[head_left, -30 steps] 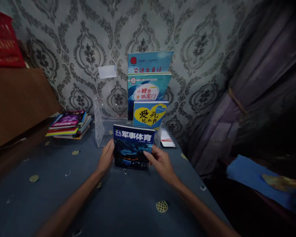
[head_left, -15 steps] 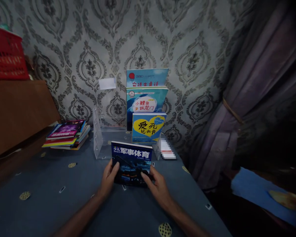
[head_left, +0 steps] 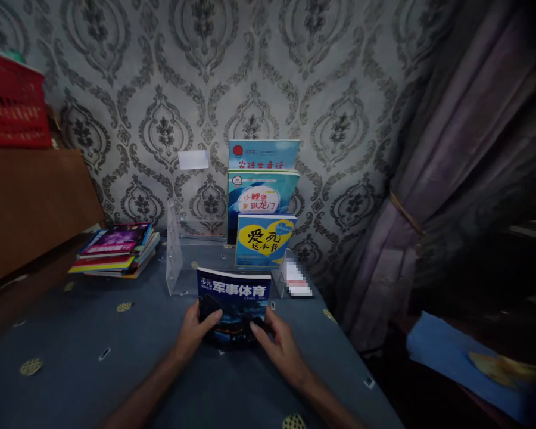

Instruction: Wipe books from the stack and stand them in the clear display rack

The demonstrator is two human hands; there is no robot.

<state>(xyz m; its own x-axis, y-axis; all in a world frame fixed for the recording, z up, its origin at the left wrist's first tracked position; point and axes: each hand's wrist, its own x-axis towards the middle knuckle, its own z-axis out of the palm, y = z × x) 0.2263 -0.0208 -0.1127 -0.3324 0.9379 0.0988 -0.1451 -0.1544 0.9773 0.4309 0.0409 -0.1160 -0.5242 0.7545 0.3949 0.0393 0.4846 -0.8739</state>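
Observation:
Between my two hands a dark blue book [head_left: 233, 307] with white Chinese characters is tilted up, its cover towards me. My left hand [head_left: 196, 330] is closed on its left edge, thumb on the cover. On the right edge my right hand [head_left: 279, 339] grips it the same way. Behind the book stands a clear stepped display rack [head_left: 173, 256]. On the rack's right side, one behind another, are a blue book with a yellow heart [head_left: 265, 241], a teal book [head_left: 263, 192] and a light blue book [head_left: 265, 153]. The rack's left side shows no books.
A pile of books [head_left: 116, 250] lies at the left of the dark tablecloth [head_left: 93, 381]. Further left, a red basket [head_left: 13, 104] sits on a brown wooden cabinet [head_left: 36, 208]. A tied curtain [head_left: 397, 238] hangs at the right, near a blue cloth [head_left: 446, 351].
The whole view has shifted a little, so the scene sits lower. Both thumbs have moved further in over the cover, and the book now bows slightly.

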